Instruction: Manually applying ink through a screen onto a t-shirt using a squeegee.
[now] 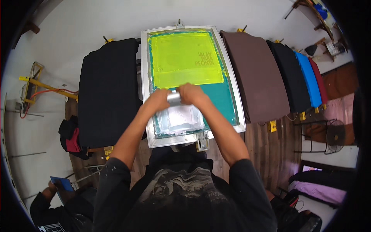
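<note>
A screen-printing screen in a silver metal frame lies in front of me. Its mesh is teal, with a large bright yellow-green area on the far part and small lettering at its right. My left hand and my right hand are closed side by side on a squeegee with a silver handle, across the middle of the screen. The squeegee's blade is mostly hidden by my hands. Nearer to me, a whitish smear of ink covers part of the mesh. A metal clamp sits at the near edge.
Black fabric on a board lies left of the screen. On the right are boards with brown fabric, black fabric, blue fabric and red fabric. A person with a blue flat object is at lower left. A fan stands right.
</note>
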A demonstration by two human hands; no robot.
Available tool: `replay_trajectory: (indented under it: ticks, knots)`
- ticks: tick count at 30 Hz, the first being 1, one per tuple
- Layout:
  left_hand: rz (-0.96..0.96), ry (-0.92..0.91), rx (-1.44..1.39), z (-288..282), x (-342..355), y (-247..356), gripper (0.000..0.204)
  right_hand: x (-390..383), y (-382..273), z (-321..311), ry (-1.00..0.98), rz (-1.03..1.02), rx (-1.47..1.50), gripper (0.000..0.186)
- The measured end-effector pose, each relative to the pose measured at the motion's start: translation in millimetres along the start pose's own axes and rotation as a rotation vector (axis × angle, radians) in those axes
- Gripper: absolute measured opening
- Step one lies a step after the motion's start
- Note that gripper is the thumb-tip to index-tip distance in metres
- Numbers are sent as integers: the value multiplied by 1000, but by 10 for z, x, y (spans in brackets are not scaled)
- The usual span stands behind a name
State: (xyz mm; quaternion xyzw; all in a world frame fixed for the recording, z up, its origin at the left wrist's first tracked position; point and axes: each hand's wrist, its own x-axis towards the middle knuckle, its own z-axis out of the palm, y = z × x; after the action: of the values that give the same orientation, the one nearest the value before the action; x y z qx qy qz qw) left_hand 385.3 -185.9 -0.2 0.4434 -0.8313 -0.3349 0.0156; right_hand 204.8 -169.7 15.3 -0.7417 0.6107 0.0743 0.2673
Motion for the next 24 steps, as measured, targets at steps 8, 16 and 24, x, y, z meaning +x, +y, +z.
replay_trajectory:
  ticks: [8, 16, 24]
  knots:
    - [-125, -81, 95, -112, 362, -74, 41, 366, -1, -105, -16, 31, -159, 31]
    - [-152, -14, 109, 27, 123, 105, 40, 125, -14, 62, 65, 43, -136, 24]
    - [-41, 38, 178, 310, -279, 160, 44, -300, -155, 363, 96, 52, -118, 28]
